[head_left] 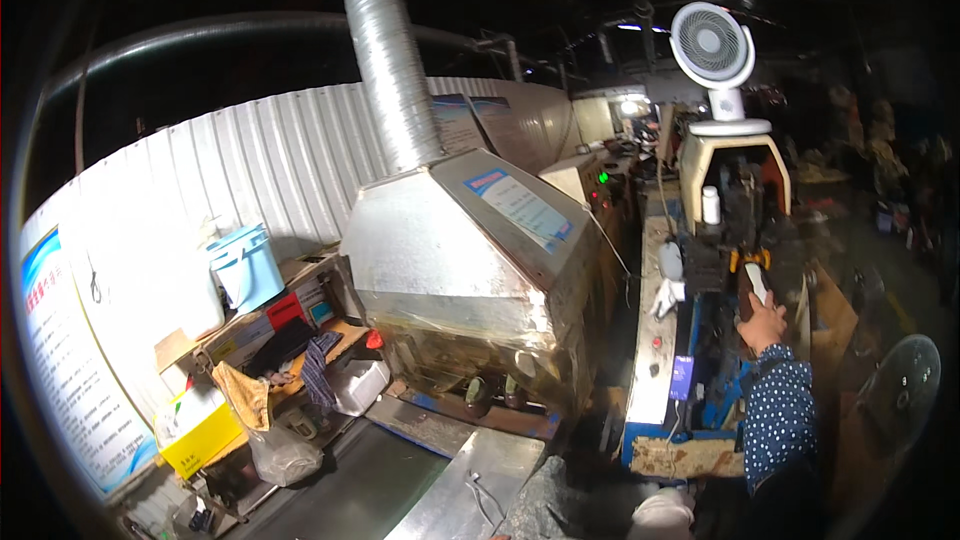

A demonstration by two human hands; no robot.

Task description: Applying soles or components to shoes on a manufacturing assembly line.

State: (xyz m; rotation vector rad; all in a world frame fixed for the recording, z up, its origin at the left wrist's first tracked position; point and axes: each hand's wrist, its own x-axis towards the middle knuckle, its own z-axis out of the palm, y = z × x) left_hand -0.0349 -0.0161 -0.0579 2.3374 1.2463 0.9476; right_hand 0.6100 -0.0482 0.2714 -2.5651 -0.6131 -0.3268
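Observation:
My right hand, in a dark sleeve with white dots, reaches forward over the machine at the right. Its fingers are closed around the near end of what looks like a brown shoe with a pale sole. The shoe lies against the dark machine part, beside some yellow-orange pieces. How the fingers sit on it is partly hidden by the hand itself. My left hand does not show. At the lower edge a whitish rounded thing is too unclear to name.
A metal hood with a duct stands over a conveyor belt; dark shoes sit at its opening. A white fan tops the machine. Left is a cluttered shelf with a blue bucket and yellow box. A transparent disc stands right.

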